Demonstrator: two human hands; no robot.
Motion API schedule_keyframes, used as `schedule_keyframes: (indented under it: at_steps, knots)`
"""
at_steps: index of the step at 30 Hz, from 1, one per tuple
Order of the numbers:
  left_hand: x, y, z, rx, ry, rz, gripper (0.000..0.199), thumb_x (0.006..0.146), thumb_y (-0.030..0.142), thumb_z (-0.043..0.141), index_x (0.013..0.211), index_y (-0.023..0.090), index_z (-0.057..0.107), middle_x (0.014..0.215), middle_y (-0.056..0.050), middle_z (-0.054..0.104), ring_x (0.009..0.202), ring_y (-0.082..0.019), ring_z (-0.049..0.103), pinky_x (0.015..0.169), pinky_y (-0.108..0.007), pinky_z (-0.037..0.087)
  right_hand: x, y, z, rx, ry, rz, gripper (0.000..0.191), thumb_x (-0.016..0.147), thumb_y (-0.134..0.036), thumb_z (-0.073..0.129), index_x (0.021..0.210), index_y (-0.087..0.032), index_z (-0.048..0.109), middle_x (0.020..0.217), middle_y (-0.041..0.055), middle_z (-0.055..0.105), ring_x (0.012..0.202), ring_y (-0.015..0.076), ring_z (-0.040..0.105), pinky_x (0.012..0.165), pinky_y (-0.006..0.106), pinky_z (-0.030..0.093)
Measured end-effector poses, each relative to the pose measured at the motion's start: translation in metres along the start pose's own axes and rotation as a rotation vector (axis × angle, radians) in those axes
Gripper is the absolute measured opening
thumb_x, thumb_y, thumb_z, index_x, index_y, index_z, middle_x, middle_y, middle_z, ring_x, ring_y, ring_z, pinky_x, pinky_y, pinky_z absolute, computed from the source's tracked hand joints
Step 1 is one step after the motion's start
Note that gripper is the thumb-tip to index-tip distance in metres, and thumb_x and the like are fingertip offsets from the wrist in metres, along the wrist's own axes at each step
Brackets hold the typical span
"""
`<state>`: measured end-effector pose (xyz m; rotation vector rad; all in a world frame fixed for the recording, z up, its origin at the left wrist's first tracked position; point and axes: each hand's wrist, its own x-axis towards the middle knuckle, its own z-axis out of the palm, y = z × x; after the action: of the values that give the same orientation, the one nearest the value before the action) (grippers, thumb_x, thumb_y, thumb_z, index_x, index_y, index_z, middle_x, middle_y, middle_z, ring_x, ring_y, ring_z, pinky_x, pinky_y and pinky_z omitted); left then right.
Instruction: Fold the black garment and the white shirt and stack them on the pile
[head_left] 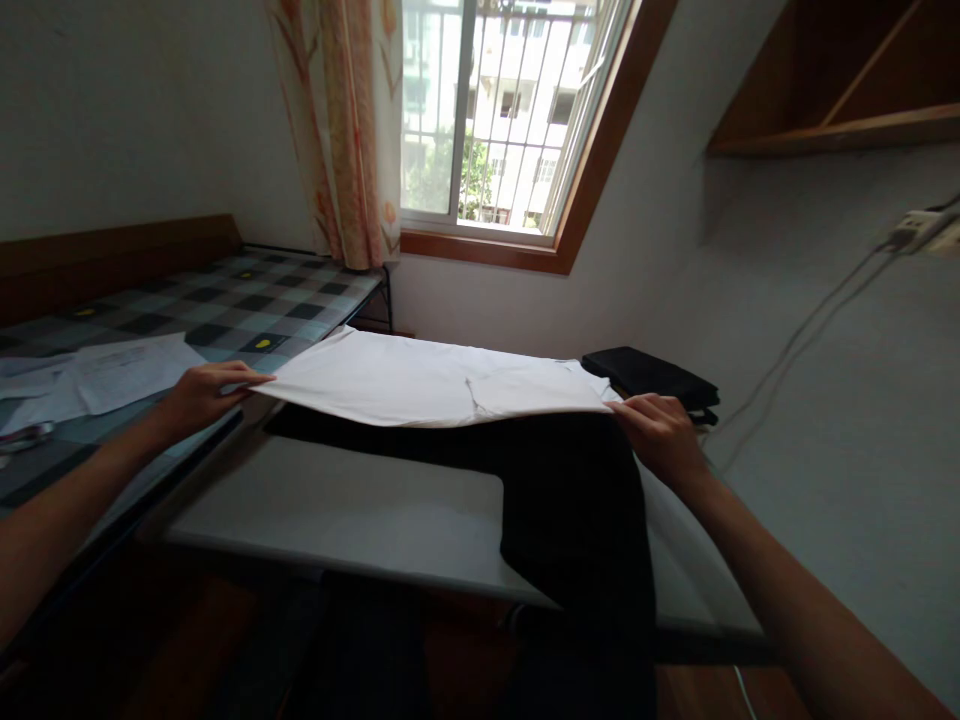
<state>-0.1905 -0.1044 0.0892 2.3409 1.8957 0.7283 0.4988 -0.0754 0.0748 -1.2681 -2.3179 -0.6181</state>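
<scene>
A white cloth (405,380) is stretched between my two hands, its near edge lifted a little and sagging in the middle. My left hand (214,388) pinches its near left corner, fingers closed. At the near right corner my right hand (664,432) grips the cloth between thumb and fingers. Beneath it lies a black garment (577,510) that looks like trousers; its upper part is covered by the cloth, and its lower right part hangs over the near edge. Both rest on a pale, padded-looking board or table (360,505).
A folded black item (652,378) lies at the far right of the board. On the left, a bed with a checked cover (285,290) carries paper sheets (127,370). Cables (795,330) run down the right wall from a socket. A wooden shelf (840,130) juts out above.
</scene>
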Motion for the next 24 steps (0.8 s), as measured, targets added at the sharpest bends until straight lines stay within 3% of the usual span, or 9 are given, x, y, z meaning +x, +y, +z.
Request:
schedule_keyframes:
  at_steps: [4,6,8,11,14,16,19,22,24]
  knots:
    - [-0.016,0.000,-0.008,-0.030,-0.044,0.031,0.046,0.090,0.063,0.050,0.098,0.025,0.074,0.107,0.000,0.075,0.101,-0.021,0.066,0.095,-0.032,0.049,-0.025,0.000,-0.004,0.017,-0.037,-0.085,0.033,0.100,-0.021,0.044,0.105,-0.026,0.076,0.089,0.0094,0.075,0.089,0.0263,0.064,0.081,0.040,0.043]
    - [-0.024,0.002,0.002,-0.014,-0.066,-0.004,0.047,0.088,0.065,0.050,0.094,0.025,0.074,0.106,0.000,0.075,0.103,-0.022,0.066,0.097,-0.034,0.050,-0.041,-0.006,0.008,0.019,-0.104,-0.147,0.029,0.097,-0.017,0.047,0.102,-0.025,0.076,0.087,0.0075,0.075,0.084,0.0251,0.064,0.080,0.038,0.043]
    - [-0.028,0.005,0.016,0.012,-0.015,-0.075,0.046,0.087,0.064,0.050,0.093,0.024,0.073,0.108,0.000,0.074,0.104,-0.023,0.065,0.098,-0.035,0.050,-0.052,-0.013,0.021,0.010,-0.129,-0.149,0.027,0.095,-0.016,0.051,0.102,-0.025,0.075,0.088,0.0064,0.075,0.085,0.0249,0.064,0.082,0.038,0.042]
    - [-0.027,0.008,0.028,0.006,0.065,-0.187,0.040,0.089,0.055,0.050,0.095,0.022,0.071,0.111,0.000,0.074,0.101,-0.022,0.067,0.096,-0.034,0.051,-0.050,-0.018,0.027,-0.026,-0.107,-0.111,0.026,0.095,-0.017,0.052,0.102,-0.024,0.075,0.090,0.0070,0.076,0.088,0.0262,0.064,0.084,0.040,0.041]
    - [-0.023,0.012,0.018,-0.059,0.066,-0.224,0.034,0.091,0.047,0.052,0.102,0.020,0.069,0.110,0.001,0.074,0.100,-0.021,0.067,0.092,-0.031,0.052,-0.034,-0.015,0.014,-0.051,-0.034,-0.070,0.027,0.098,-0.019,0.049,0.101,-0.024,0.076,0.088,0.0076,0.077,0.087,0.0268,0.064,0.082,0.041,0.040]
    - [-0.023,0.015,0.003,-0.079,0.155,-0.208,0.033,0.093,0.045,0.052,0.106,0.020,0.068,0.111,0.002,0.074,0.103,-0.019,0.067,0.095,-0.030,0.051,-0.024,-0.011,0.000,-0.059,0.046,-0.030,0.028,0.100,-0.022,0.048,0.102,-0.024,0.076,0.086,0.0079,0.076,0.087,0.0270,0.064,0.084,0.042,0.039]
    - [-0.031,0.016,-0.018,-0.050,0.409,-0.220,0.036,0.095,0.049,0.050,0.110,0.021,0.067,0.118,0.003,0.072,0.109,-0.018,0.065,0.100,-0.031,0.050,-0.024,-0.008,-0.014,-0.048,0.144,0.013,0.027,0.101,-0.025,0.049,0.103,-0.025,0.076,0.086,0.0090,0.076,0.089,0.0277,0.064,0.086,0.044,0.040]
    - [-0.039,0.012,-0.021,-0.063,0.551,-0.323,0.045,0.089,0.062,0.054,0.103,0.023,0.069,0.109,0.002,0.075,0.105,-0.019,0.067,0.097,-0.033,0.051,-0.039,-0.010,-0.010,0.016,0.065,-0.084,0.029,0.102,-0.024,0.046,0.099,-0.024,0.075,0.085,0.0078,0.075,0.086,0.0257,0.064,0.082,0.041,0.042]
    - [-0.039,0.009,-0.014,-0.140,0.550,-0.387,0.057,0.074,0.075,0.059,0.090,0.021,0.071,0.092,-0.002,0.076,0.092,-0.022,0.068,0.088,-0.034,0.054,-0.051,-0.015,-0.002,0.065,-0.025,-0.186,0.032,0.103,-0.020,0.043,0.096,-0.023,0.074,0.082,0.0055,0.074,0.083,0.0229,0.064,0.080,0.037,0.043]
